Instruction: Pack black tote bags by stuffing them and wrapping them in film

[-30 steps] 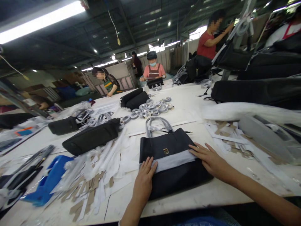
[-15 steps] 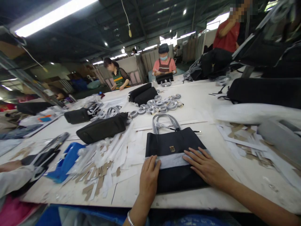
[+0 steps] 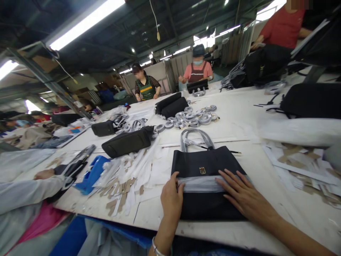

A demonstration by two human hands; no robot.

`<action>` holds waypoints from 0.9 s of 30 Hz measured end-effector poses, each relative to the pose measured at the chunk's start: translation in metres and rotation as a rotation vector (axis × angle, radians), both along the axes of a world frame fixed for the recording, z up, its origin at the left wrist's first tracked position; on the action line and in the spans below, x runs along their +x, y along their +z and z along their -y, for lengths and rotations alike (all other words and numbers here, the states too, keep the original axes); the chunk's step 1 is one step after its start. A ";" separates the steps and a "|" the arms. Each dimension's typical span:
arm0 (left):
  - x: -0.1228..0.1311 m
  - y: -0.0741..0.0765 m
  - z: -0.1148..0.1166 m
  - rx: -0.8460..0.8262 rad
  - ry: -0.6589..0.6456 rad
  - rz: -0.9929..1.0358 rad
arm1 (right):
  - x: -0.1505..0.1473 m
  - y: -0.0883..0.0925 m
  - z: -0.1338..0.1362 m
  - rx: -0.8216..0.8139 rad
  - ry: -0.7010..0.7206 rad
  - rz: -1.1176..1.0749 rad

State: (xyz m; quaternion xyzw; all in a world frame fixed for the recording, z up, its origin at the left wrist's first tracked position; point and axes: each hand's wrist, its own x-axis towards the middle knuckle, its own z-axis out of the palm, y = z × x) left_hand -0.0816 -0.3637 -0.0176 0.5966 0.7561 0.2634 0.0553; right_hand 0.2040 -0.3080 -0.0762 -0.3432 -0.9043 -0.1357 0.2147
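A black handbag lies flat on the table before me, its two film-wrapped handles pointing away. Around its middle runs a strip of translucent white wrapping, just below a small gold clasp. At the bag's left edge is my left hand, its fingers bent round the side and the thumb by the strip's end. My right hand lies open, fingers spread over the right part of the strip and the bag. It covers the strip's right portion.
Dark bags and coiled wrapped straps lie farther back. Paper and card scraps are at left, beside a blue tape dispenser; more scraps lie right. A co-worker's sleeve reaches in from the left. Other people stand across the table.
The view has shifted, so the scene sits farther right. My left fingers, flat on the bag before, are now bent round its left edge. My right hand stays spread on the strip.
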 end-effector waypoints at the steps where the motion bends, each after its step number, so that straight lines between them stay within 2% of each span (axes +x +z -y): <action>1: -0.002 0.002 -0.001 -0.023 0.007 0.036 | 0.000 0.000 0.000 0.008 -0.006 0.000; 5: -0.009 0.008 -0.005 -0.105 -0.002 0.118 | 0.005 0.004 0.005 0.034 0.008 -0.038; 10: -0.016 0.010 -0.011 -0.138 -0.046 0.156 | 0.008 0.008 0.036 0.075 0.086 -0.045; 14: -0.019 0.008 -0.013 -0.149 -0.056 0.168 | 0.001 -0.001 0.054 0.025 -0.082 -0.100; 18: -0.022 0.003 -0.015 -0.130 -0.067 0.230 | -0.003 -0.008 0.052 -0.063 -0.250 -0.290; 27: -0.026 -0.003 -0.011 -0.031 -0.085 0.353 | 0.009 0.006 0.043 -0.116 -0.474 -0.353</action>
